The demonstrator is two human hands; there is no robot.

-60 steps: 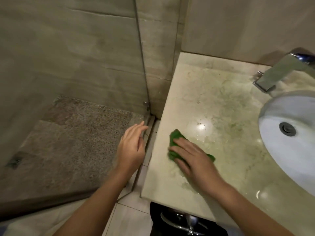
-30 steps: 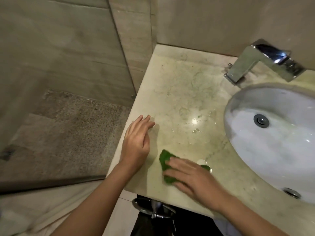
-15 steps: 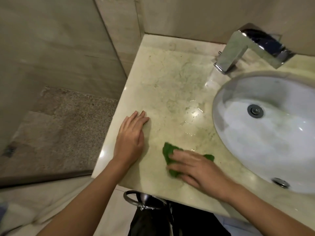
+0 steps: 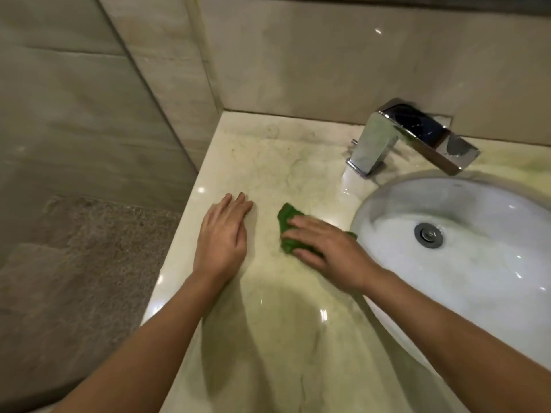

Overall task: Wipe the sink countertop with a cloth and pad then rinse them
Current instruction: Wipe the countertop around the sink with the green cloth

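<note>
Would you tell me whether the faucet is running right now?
Off, as far as shows: no stream falls from the faucet spout into the sink.

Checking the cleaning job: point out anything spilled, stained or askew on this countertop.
A wet streak shines on the countertop in front of the faucet; greenish smears tint the stone near the pad under the right hand. Nothing looks broken.

Countertop (image 4: 268,338): pale veined marble with a wet sheen. Oval white basin (image 4: 492,293) set into it. Chrome faucet (image 4: 372,150) stands behind the basin. Green scouring pad (image 4: 287,222) lies just left of the basin, under the flat right hand (image 4: 328,251). Left hand (image 4: 222,236) rests palm down, farther left of the basin.
</note>
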